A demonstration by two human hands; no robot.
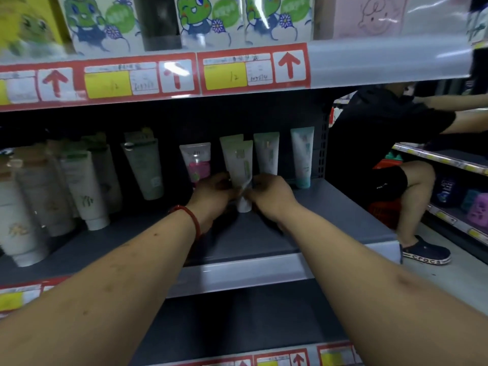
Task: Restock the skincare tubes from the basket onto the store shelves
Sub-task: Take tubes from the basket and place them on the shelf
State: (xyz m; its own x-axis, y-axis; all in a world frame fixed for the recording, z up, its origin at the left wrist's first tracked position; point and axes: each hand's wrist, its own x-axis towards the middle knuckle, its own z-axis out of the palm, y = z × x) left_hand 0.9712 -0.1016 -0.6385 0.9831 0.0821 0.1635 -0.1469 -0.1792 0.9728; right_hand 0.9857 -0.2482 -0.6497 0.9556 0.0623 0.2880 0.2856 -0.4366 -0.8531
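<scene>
Tube of white plastic with a pale green top (241, 159) stands cap-down on the dark grey metal shelf (338, 207) — the left hand (214, 191) and the right hand (269, 190) both pinch its lower part with curled fingers. At nine o'clock of it stands a clear pink-labelled tube (196, 162); at three o'clock a white-and-green tube (268, 154), then a teal-capped white tube (302, 157). A red bracelet (191, 220) circles the left wrist.

Left hand (214, 193), right hand (270, 194) on tube (242, 161)

Dim, deep shadow under the upper shelf (237, 75); white glare streaks its price strip at twelve o'clock. Motion blur smears nine o'clock; edges bow.
</scene>
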